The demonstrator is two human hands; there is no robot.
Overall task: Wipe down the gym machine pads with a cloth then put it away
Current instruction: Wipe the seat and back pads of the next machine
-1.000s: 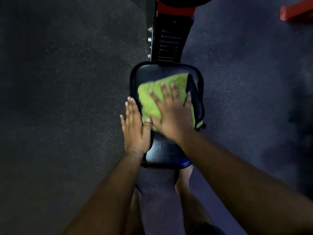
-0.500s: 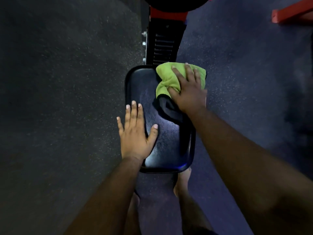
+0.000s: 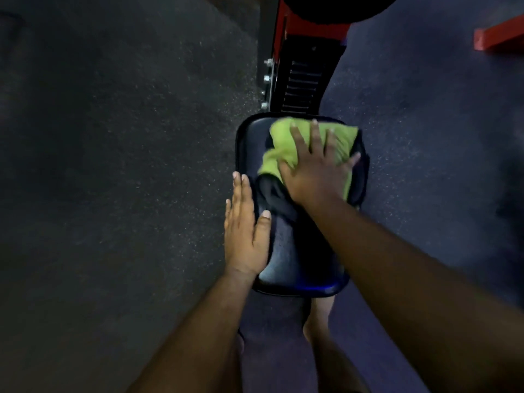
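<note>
A black padded seat [image 3: 295, 262] of a gym machine lies below me. A lime-green cloth [image 3: 280, 146] with a dark underside is spread over the far half of the pad. My right hand [image 3: 314, 165] presses flat on the cloth with its fingers straight and spread. My left hand [image 3: 245, 225] rests flat on the pad's left edge, fingers straight and together, thumb on the pad's top. The cloth is blurred by motion.
The machine's red and black frame [image 3: 300, 78] with bolts rises beyond the pad. Dark speckled rubber flooring [image 3: 113, 165] surrounds it. A red bar [image 3: 499, 38] shows at the top right. My bare feet [image 3: 320, 316] stand just under the pad's near edge.
My right hand slid the cloth from the pad's middle to its far right corner, then back left with its fingers spread flat. My left hand shifted slightly toward the pad's left edge.
</note>
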